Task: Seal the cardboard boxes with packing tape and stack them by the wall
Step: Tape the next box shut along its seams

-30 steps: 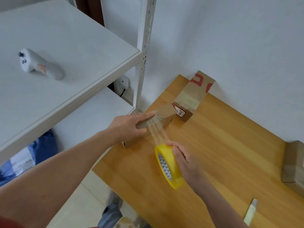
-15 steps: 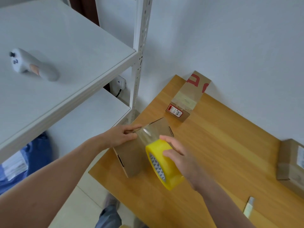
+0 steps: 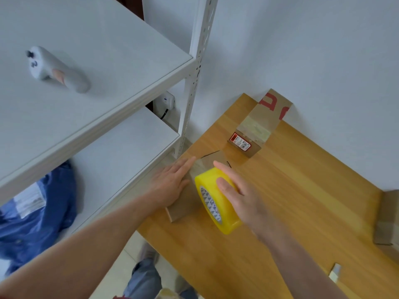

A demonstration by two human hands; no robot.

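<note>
A small brown cardboard box (image 3: 183, 203) lies on the wooden table (image 3: 291, 190) near its left edge. My left hand (image 3: 172, 182) presses flat on the box's left side with straight fingers. My right hand (image 3: 237, 193) grips a yellow roll of clear packing tape (image 3: 216, 201) held over the box, with a strip of tape running from the roll onto the cardboard. A second, taped box (image 3: 257, 128) with red print and a red label stands against the white wall behind.
Another cardboard box (image 3: 388, 221) sits at the table's right edge. A small white utility knife (image 3: 334, 275) lies near the front right. A white metal shelf (image 3: 108, 67) stands to the left, with a grey handheld controller (image 3: 58, 70) on it. Blue fabric lies below.
The box has turned and come nearer the table's front left. My left hand shifted from its end to lie flat on its side. The tape roll has moved down onto the box.
</note>
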